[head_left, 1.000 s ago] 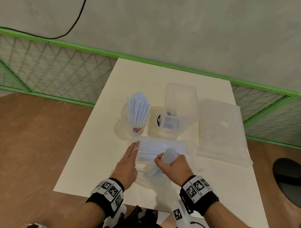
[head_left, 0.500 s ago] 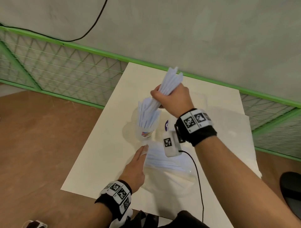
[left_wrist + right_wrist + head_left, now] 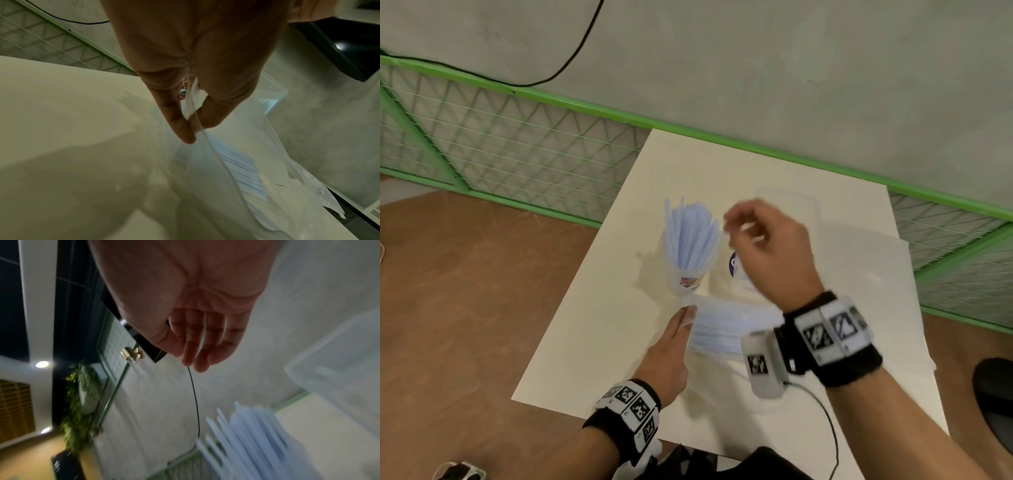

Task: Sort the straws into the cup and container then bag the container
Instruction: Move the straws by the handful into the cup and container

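Currently the head view shows a white table (image 3: 592, 342) set against a green mesh fence (image 3: 517, 150) and a grey wall. Left side first: the left hand (image 3: 671, 356) lies low on the table, its thumb and forefinger pinching the rim of a clear plastic bag (image 3: 205, 146); the left wrist view confirms the film caught between the fingertips (image 3: 183, 129). Inside that bag a flat layer of pale blue straws (image 3: 726, 329) lies on the table, just right of the left hand.

Behind the left hand stands a clear cup (image 3: 688, 277) with a coloured label, packed with upright straws that fan out above its rim. Just right of the cup sits a clear container (image 3: 791, 205), largely hidden by the right hand; a dark blue label shows low on its near side. Whether it holds any straws cannot be told.

The right hand (image 3: 767, 246) hangs in the air above the container, beside the cup's straw tips, blurred. Its fingers (image 3: 197, 344) are loosely curled and hold nothing.

Further right, a second clear plastic bag (image 3: 876, 274) lies flat on the table. A black cable (image 3: 571, 61) hangs along the wall.
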A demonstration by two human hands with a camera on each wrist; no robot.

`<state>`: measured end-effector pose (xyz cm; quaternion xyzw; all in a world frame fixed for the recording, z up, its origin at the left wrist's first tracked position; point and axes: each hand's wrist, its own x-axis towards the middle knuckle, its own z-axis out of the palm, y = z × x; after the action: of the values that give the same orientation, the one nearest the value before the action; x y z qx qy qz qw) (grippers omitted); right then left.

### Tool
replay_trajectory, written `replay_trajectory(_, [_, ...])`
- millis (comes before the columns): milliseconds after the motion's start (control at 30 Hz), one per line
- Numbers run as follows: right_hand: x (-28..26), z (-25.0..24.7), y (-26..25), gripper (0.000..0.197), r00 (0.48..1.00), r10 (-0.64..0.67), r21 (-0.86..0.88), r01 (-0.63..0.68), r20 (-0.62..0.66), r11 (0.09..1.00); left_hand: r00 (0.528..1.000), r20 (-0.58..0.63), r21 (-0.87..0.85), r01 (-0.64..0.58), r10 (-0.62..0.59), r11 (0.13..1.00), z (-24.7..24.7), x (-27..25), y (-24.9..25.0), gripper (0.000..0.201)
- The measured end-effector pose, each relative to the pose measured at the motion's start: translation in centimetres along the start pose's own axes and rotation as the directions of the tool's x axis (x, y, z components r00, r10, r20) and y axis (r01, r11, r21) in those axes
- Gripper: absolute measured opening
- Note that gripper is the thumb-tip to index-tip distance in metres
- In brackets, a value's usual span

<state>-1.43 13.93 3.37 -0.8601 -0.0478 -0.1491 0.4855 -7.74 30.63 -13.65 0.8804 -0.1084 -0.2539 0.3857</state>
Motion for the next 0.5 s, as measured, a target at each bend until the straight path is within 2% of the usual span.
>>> replay_trajectory(67, [-3.9,1.1,1.2,0.022,0.985,0.040,-0.071,-0.029,0.165,0.997,1.000,-0.004,0.011,-0.011,0.011,1.000,0.2,0.2,0.0,0.097])
replay_trajectory(100, [-5.9,1.9,2.3,0.020,0.962,0.085,-0.146,-0.048,0.259,0.988,1.000,-0.008,0.012,-0.027,0.027,1.000,0.3,0.2,0.0,0.096])
replay_trajectory(167, [-9.2,3.5,5.3,0.022,0.879,0.201,-0.354,-0.039,0.432,0.934,0.997,-0.018,0.009,-0.080,0.080,0.997,0.5,0.2,0.0,0.096])
replay_trajectory(233, [-11.7,4.9,8.7,0.036,0.779,0.328,-0.540,0.016,0.535,0.842,0.995,-0.009,0.005,-0.103,0.103,0.995,0.7,0.3,0.0,0.098])
replay_trajectory(300, [-13.2,5.7,11.4,0.051,0.740,0.398,-0.662,0.084,0.542,0.745,0.995,-0.010,-0.003,-0.101,0.101,0.995,0.7,0.4,0.0,0.101])
replay_trajectory(367, [-13.9,6.2,13.0,0.057,0.756,0.421,-0.729,0.107,0.501,0.676,0.994,-0.027,0.000,-0.103,0.103,0.995,0.8,0.5,-0.3,0.101])
replay_trajectory(500, [-14.8,7.1,15.2,0.057,0.763,0.455,-0.787,0.113,0.460,0.607,0.995,-0.051,0.006,-0.091,0.091,0.996,0.6,0.4,-0.6,0.098])
